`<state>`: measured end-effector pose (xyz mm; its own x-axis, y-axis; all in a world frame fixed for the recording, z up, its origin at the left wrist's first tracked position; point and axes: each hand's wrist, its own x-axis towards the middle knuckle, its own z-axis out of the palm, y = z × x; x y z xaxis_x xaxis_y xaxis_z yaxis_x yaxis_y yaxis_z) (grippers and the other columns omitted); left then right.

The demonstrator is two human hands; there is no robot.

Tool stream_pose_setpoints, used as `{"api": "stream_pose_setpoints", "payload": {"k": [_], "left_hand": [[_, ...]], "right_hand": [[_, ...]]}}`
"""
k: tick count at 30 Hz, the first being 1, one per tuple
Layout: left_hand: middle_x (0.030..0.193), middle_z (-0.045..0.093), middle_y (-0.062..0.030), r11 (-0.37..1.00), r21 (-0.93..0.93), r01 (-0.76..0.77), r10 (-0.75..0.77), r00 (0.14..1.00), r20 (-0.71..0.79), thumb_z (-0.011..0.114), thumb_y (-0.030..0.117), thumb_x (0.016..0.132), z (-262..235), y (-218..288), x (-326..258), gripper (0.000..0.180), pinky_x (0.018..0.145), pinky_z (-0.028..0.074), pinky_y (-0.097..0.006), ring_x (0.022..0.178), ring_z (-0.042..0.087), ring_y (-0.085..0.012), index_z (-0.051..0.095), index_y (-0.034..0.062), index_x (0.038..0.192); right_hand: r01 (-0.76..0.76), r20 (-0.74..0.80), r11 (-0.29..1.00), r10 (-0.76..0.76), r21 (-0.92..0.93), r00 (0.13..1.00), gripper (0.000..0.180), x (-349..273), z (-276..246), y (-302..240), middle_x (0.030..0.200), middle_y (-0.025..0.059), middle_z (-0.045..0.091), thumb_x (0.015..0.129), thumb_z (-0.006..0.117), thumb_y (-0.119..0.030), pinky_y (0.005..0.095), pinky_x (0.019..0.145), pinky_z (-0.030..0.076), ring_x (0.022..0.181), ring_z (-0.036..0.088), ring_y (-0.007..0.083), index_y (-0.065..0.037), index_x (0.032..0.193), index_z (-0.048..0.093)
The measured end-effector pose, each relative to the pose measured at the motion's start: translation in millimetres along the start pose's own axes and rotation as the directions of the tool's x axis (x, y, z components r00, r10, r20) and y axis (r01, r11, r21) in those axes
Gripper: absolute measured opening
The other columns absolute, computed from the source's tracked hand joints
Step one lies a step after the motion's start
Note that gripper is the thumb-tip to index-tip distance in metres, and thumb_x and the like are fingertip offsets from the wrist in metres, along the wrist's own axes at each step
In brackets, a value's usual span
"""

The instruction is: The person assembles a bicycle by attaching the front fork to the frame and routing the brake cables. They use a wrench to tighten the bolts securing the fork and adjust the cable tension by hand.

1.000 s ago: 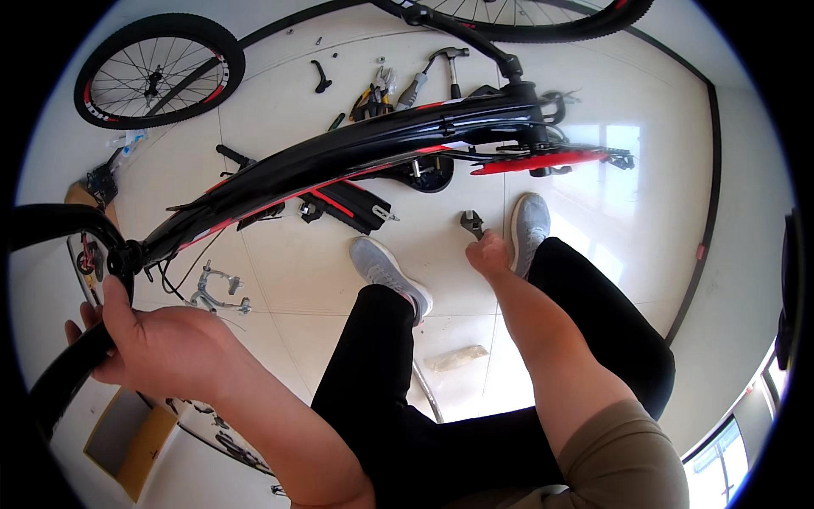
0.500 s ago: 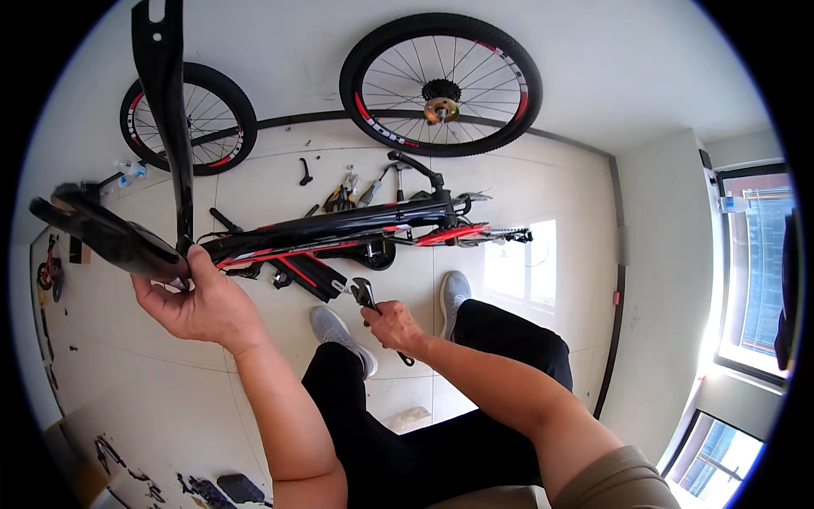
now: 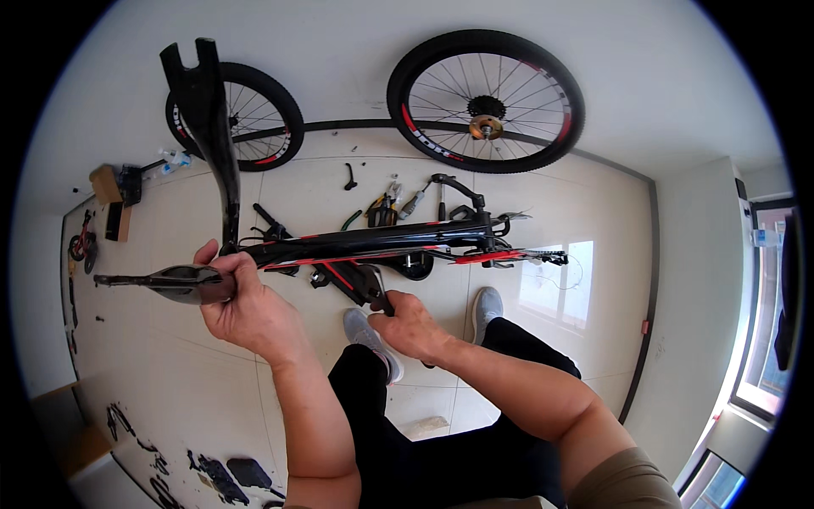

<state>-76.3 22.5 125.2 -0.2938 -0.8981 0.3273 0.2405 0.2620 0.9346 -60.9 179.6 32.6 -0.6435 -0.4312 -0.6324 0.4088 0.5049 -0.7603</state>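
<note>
The crown of the black fork (image 3: pixel 208 119) is hidden by the left hand (image 3: pixel 254 314), which reaches up from below with fingers and thumb clamped around it. The bicycle frame (image 3: pixel 365 244) runs rightward over the floor (image 3: pixel 186 390), between the floor's far edge and the grey shoes (image 3: pixel 487 310). Nearer its middle, the right hand (image 3: pixel 411 327) angles inward, fingers closed on a wrench (image 3: pixel 387 304), its head hard to make out against dark parts.

Glossy black fork (image 3: pixel 210 119), smooth tiled floor (image 3: pixel 195 407)
</note>
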Motion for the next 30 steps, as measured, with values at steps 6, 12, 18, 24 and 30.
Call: {"api": "stream_pose_setpoints", "payload": {"k": [6,12,18,24,30], "left_hand": [[0.103,0.054,-0.0042,0.984,-0.061,-0.17,0.174,0.982,0.078,0.068,-0.007,0.082,-16,-33,4,0.018,0.068,0.041,-0.022,0.084,0.05,-0.0094,0.058,0.0044,0.091],[0.072,0.055,-0.0002,0.9,0.285,-0.329,0.326,0.944,0.06,0.062,-0.007,0.06,-11,-19,8,0.024,0.079,0.034,-0.034,0.078,0.05,-0.0216,0.058,0.0117,0.073],[0.069,0.052,-0.0001,0.864,0.335,-0.375,0.345,0.927,0.148,0.064,-0.005,0.057,-14,-16,16,0.023,0.077,0.032,-0.034,0.074,0.047,-0.0221,0.057,0.0123,0.071],[0.068,0.052,0.0002,0.885,0.297,-0.359,0.329,0.933,0.146,0.063,-0.003,0.054,-6,-18,23,0.022,0.078,0.031,-0.037,0.076,0.049,-0.0231,0.058,0.0128,0.068],[0.072,0.054,-0.0002,0.885,0.284,-0.37,0.321,0.925,0.203,0.061,-0.007,0.057,-8,-14,26,0.026,0.082,0.031,-0.037,0.079,0.05,-0.0233,0.059,0.013,0.074]], "right_hand": [[-0.2,0.107,0.924,0.174,0.327,0.979,0.029,-4,-16,-11,0.073,0.0004,0.05,0.085,0.062,-0.015,0.0262,0.049,0.037,0.058,0.045,0.0092,0.002,0.109,0.059],[-0.178,0.119,0.908,0.143,0.379,0.983,0.025,1,-6,-9,0.072,0.0006,0.05,0.085,0.061,-0.012,0.0263,0.049,0.038,0.056,0.045,0.0094,0.002,0.105,0.058],[-0.214,0.122,0.913,0.182,0.348,0.976,0.021,7,-2,-4,0.07,-0.0011,0.047,0.086,0.058,-0.008,0.025,0.047,0.037,0.054,0.041,0.0078,0.001,0.104,0.058],[-0.233,0.092,0.886,0.214,0.4,0.972,0.018,27,-3,-8,0.069,-0.0021,0.045,0.088,0.056,-0.011,0.0247,0.047,0.034,0.053,0.039,0.0068,-0.002,0.103,0.059],[-0.237,0.077,0.868,0.226,0.437,0.971,0.016,28,-4,-13,0.069,-0.0018,0.045,0.092,0.052,-0.016,0.0248,0.047,0.033,0.053,0.038,0.007,-0.004,0.102,0.058]]}}
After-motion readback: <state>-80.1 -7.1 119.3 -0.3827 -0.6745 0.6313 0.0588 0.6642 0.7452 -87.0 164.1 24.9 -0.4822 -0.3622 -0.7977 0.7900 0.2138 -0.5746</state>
